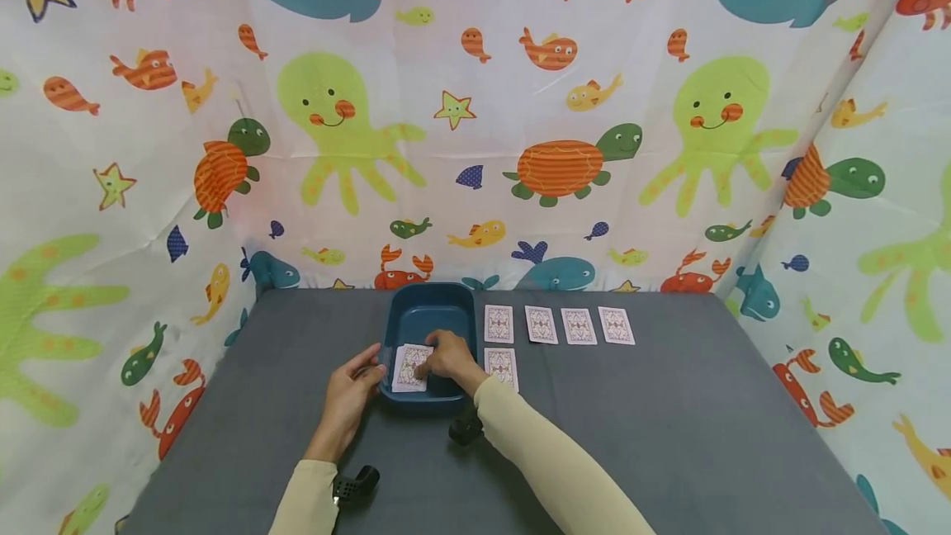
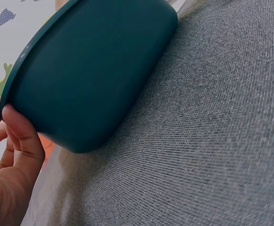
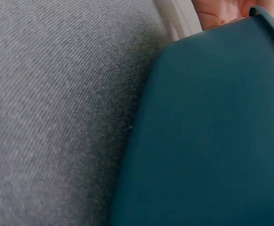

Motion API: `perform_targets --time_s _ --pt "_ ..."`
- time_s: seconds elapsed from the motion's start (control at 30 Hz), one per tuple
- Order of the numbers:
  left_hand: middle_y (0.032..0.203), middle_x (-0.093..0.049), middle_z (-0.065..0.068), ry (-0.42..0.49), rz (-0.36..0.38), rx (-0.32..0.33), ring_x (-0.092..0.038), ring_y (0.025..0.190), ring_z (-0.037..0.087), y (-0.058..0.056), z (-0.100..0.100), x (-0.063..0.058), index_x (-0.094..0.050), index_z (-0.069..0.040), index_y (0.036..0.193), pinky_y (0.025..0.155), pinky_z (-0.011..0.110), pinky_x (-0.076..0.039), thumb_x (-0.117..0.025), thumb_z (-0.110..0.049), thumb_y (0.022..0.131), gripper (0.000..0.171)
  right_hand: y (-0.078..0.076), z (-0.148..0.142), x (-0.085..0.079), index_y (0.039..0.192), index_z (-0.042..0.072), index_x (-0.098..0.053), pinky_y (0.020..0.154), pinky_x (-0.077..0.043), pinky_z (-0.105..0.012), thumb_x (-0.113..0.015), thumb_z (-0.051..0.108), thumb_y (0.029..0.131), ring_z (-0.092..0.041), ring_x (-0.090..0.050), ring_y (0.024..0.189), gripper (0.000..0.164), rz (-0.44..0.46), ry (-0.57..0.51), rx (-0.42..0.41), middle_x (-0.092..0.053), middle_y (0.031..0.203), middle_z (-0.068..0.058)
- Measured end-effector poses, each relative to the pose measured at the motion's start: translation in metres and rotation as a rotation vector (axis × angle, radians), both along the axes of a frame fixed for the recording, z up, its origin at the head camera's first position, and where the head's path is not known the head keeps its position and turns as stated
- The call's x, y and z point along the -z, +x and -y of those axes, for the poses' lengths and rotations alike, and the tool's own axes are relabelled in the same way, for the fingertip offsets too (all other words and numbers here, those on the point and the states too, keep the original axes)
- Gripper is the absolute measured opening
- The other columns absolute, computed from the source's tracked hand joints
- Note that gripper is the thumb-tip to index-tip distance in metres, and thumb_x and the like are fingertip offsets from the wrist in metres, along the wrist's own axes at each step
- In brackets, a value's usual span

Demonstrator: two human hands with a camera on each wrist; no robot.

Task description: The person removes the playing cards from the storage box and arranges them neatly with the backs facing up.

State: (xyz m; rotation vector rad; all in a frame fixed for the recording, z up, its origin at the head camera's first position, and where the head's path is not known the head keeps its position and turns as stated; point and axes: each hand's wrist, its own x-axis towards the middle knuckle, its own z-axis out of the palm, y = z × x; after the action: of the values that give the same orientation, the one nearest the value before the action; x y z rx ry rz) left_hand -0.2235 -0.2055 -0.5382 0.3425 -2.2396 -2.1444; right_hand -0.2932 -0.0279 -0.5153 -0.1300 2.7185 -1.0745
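Your right sleeve (image 1: 557, 456) lies nearest the camera and angles from the lower right toward the middle of the table (image 1: 669, 436). Your left sleeve (image 1: 306, 498) rises from the lower edge. Each wrist carries one black camera: the left camera (image 1: 357, 483) and the right camera (image 1: 466, 426).

Your left hand (image 1: 347, 395) stands at the left side of the tub (image 1: 431, 316), its thumb and fingers pinching the rim. Your right hand (image 1: 449, 357) reaches over the tub from the right, palm down, fingertips on the pile of cards (image 1: 409, 370); you cannot tell whether they pinch a card.

The pile rests inside the tub, toward its near left part, with edges slightly out of line. Card backs are white with a dark ornamental print and a plain border.

Count one tub, dark blue-green with rounded corners. Count five cards on the table, right of the tub: four cards (image 1: 579, 326) in a far row, and one nearer card (image 1: 501, 366) beside your right forearm. The pile's number cannot be read.
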Motion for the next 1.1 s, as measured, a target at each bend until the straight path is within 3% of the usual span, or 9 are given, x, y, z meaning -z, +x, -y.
perform_targets --time_s 0.3,0.6,0.87,1.1 --pt "0.131 -0.05 0.017 0.005 -0.004 -0.006 -0.055 0.096 0.009 0.0 0.0 0.0019 -0.053 -0.01 0.141 0.074 0.021 -0.049 -0.06 -0.009 0.096 0.046 0.0025 0.0012 0.0026 0.114 0.003 -0.065 0.096 -0.048 -0.041 -0.092 0.016 0.062 -0.029 -0.06 0.104 0.06 -0.069 0.039 -0.032 -0.068 0.112 -0.014" --pt "0.132 -0.05 0.015 -0.01 0.01 0.0 -0.054 0.102 0.014 0.0002 -0.0009 0.0028 -0.054 -0.014 0.141 0.076 0.022 -0.049 -0.06 -0.011 0.096 0.045 0.0037 0.0004 0.0051 0.11 0.006 -0.063 0.095 -0.047 -0.043 -0.093 0.016 0.062 -0.028 -0.056 0.103 0.057 -0.111 0.032 -0.048 -0.063 0.108 -0.015" --pt "0.132 -0.047 0.017 0.012 -0.004 0.0 -0.055 0.091 0.007 0.0032 -0.0006 0.0026 -0.053 -0.011 0.141 0.072 0.022 -0.048 -0.06 -0.008 0.096 0.046 0.0047 -0.0009 0.0075 0.095 0.01 -0.061 0.066 -0.04 -0.028 -0.087 0.01 0.069 -0.016 -0.049 0.076 0.037 -0.131 -0.068 -0.061 -0.055 0.082 -0.002" --pt "0.129 -0.05 0.014 -0.011 0.001 -0.006 -0.054 0.094 0.009 0.002 -0.0002 -0.0007 -0.054 -0.012 0.141 0.073 0.022 -0.048 -0.06 -0.01 0.096 0.045 0.0049 -0.0007 0.0002 0.096 0.01 -0.061 0.059 -0.041 -0.026 -0.077 0.006 0.08 -0.016 -0.051 0.073 0.023 -0.141 -0.185 -0.041 -0.058 0.081 -0.003"
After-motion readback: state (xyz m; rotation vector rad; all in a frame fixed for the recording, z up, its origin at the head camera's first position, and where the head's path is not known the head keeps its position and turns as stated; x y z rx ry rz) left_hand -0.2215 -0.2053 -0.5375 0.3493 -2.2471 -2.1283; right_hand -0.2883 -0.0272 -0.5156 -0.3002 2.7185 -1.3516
